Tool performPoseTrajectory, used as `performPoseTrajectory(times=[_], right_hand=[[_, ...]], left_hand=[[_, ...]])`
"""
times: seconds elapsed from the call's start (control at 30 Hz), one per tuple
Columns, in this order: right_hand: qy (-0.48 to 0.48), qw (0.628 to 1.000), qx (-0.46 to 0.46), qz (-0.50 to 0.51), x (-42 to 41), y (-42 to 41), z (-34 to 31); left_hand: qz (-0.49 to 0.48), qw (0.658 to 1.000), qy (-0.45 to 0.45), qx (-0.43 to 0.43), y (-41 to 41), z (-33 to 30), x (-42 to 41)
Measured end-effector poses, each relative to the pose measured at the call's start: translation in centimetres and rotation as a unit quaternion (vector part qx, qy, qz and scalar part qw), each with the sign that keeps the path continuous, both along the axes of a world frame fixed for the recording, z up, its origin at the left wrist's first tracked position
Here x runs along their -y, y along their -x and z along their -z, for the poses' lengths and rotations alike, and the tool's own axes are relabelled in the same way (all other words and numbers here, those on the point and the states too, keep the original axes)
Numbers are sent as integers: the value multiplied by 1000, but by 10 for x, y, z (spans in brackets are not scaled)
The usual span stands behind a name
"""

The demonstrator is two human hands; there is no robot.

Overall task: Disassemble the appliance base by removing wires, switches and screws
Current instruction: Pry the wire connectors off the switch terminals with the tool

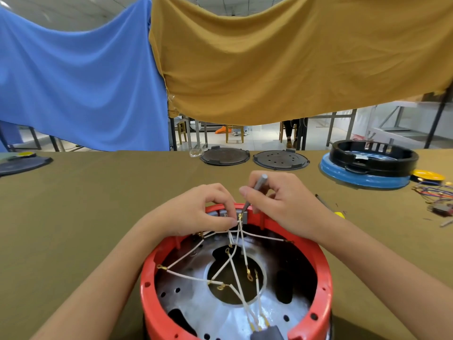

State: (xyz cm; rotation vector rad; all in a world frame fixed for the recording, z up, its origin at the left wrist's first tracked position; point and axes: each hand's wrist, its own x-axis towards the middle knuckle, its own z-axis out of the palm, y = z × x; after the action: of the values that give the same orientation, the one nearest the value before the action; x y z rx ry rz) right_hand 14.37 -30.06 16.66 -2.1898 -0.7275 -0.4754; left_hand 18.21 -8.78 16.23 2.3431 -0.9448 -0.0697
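Observation:
A round red appliance base [147, 278] lies open side up at the table's near edge, with a silver metal plate inside. Several white wires [188, 256] with brass ring terminals cross its interior. My right hand [284, 204] holds a grey screwdriver [257, 186], whose tip touches a brass terminal [240, 216] on a grey switch block at the far rim. My left hand [196, 212] pinches the bundle of white wires just left of that terminal. A dark grey connector [267, 333] sits at the near rim.
Two dark round cover plates [224, 157] [280, 160] lie at the table's far edge. A black ring on a blue base [367, 165] stands far right, with a yellow disc [427, 174], loose coloured wires [436, 192] and a yellow-handled tool [329, 207]. Cloths hang behind.

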Motion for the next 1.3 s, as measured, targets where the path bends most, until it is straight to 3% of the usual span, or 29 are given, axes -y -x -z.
performPoseTrajectory(times=[0.8,1.17,1.3], right_hand=[[3,999,38,30,0,1,8],[1,999,-29,42,-12,-10,-2],[-41,997,-59,36,-12,-15,0]], left_hand=[[6,1000,19,-8,1,0,0],[6,1000,13,-10,5,-2,1],[1,1000,6,-8,4,-2,1]])
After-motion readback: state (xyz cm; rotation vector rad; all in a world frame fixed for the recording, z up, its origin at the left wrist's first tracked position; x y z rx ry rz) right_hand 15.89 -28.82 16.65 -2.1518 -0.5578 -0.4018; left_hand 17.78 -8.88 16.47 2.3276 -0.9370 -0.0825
